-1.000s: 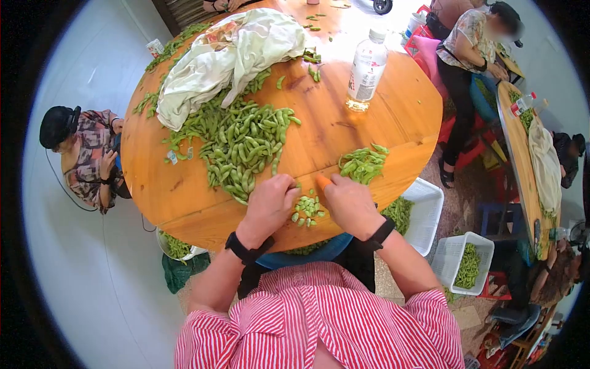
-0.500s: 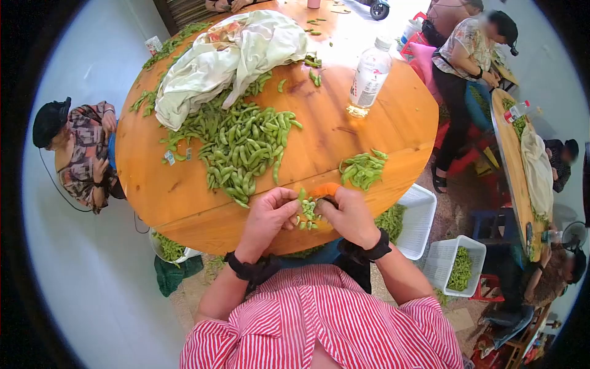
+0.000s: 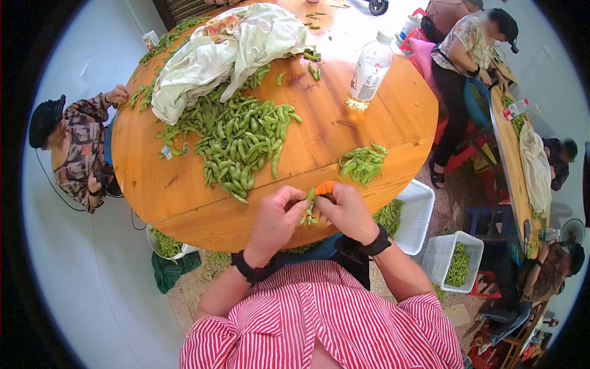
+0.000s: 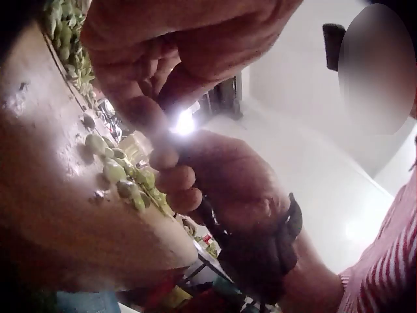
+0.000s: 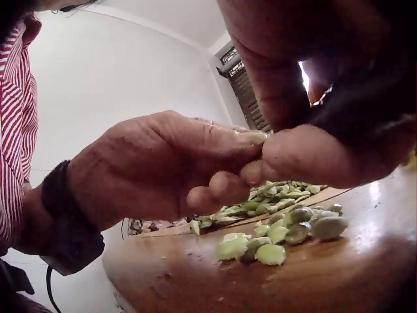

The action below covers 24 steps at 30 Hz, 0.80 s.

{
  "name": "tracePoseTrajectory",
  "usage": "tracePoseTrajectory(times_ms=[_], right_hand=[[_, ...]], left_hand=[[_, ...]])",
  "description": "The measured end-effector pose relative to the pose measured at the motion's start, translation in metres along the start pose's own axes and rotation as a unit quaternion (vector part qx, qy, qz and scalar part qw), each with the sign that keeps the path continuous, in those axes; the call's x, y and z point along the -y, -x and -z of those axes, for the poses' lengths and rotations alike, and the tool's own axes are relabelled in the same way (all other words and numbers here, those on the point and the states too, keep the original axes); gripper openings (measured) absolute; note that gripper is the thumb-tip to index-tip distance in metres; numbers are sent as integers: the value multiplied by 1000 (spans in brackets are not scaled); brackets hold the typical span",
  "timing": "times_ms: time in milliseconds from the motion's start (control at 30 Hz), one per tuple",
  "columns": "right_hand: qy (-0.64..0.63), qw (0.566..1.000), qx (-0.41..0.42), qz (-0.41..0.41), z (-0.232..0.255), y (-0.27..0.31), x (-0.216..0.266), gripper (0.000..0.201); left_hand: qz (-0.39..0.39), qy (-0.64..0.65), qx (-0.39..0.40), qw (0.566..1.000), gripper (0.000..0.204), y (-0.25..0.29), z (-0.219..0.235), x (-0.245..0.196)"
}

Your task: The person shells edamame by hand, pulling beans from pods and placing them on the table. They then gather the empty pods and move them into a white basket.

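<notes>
Near the front edge of the round wooden table [image 3: 184, 206], the left hand [image 3: 278, 218] pinches a green pod [image 3: 310, 195] between thumb and fingertips. The right hand [image 3: 348, 211], with an orange covering [image 3: 326, 187] on a finger, meets it there, its thumb and finger closed on the pod's other side. Shelled green beans [image 5: 270, 254] lie on the wood just below the hands in the right wrist view. A large pile of pods [image 3: 246, 144] is beyond the left hand, and a smaller heap [image 3: 362, 165] beyond the right.
A pale cloth [image 3: 227, 55] covers part of the pods. A clear bottle [image 3: 370, 74] stands at the back right. White baskets [image 3: 416, 215] sit on the floor at right. One person [image 3: 77, 147] sits at the table's left; others are at a second table [image 3: 519, 166].
Both hands have come together over the beans, and a pod has risen between their fingertips. The person at left has stretched an arm onto the table.
</notes>
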State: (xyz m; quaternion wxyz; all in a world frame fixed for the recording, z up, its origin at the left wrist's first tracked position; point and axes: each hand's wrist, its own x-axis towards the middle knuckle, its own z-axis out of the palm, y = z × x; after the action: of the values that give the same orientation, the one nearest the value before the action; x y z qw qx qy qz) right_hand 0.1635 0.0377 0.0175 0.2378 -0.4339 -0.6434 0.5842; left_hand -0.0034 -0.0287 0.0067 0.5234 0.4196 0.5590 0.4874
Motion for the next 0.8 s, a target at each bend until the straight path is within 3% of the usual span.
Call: tracePoseTrajectory(times_ms=[67, 100, 167, 300, 367, 400, 467, 500, 567, 633, 700, 800], right_hand=[[37, 999, -18, 22, -2, -1, -6, 16], [75, 996, -35, 44, -2, -2, -8, 16], [123, 988, -51, 73, -2, -1, -3, 16], [169, 975, -68, 129, -1, 2, 10, 14], [184, 971, -60, 142, 0, 1, 7, 14], [199, 966, -52, 155, 1, 1, 5, 13], [197, 965, -42, 165, 3, -1, -2, 12], [195, 964, -32, 176, 5, -2, -4, 11], [165, 973, -13, 159, 7, -3, -4, 12], [134, 981, 6, 142, 9, -4, -2, 14], [-44, 997, 60, 2, 11, -4, 5, 13], [-58, 995, 71, -41, 15, -9, 1, 14]], left_hand=[[-152, -181, -45, 971, 10, 1, -4, 0], [-151, -181, -45, 971, 10, 1, -6, 0], [-283, -273, -83, 916, 10, -1, -9, 0], [-307, -302, -78, 899, 11, -1, -9, -1], [-248, -237, -29, 939, 9, -1, -2, 1], [-247, -237, -28, 939, 9, -2, 0, 3], [-102, -116, 24, 988, 8, -4, 4, 7], [-101, -116, 24, 988, 8, -5, 6, 5], [29, 86, 80, 993, 6, -7, 9, -4], [54, 106, 97, 988, 7, -8, 11, -13], [79, 125, 115, 982, 8, -9, 10, -14], [62, 109, 96, 988, 9, -10, 0, -13]])
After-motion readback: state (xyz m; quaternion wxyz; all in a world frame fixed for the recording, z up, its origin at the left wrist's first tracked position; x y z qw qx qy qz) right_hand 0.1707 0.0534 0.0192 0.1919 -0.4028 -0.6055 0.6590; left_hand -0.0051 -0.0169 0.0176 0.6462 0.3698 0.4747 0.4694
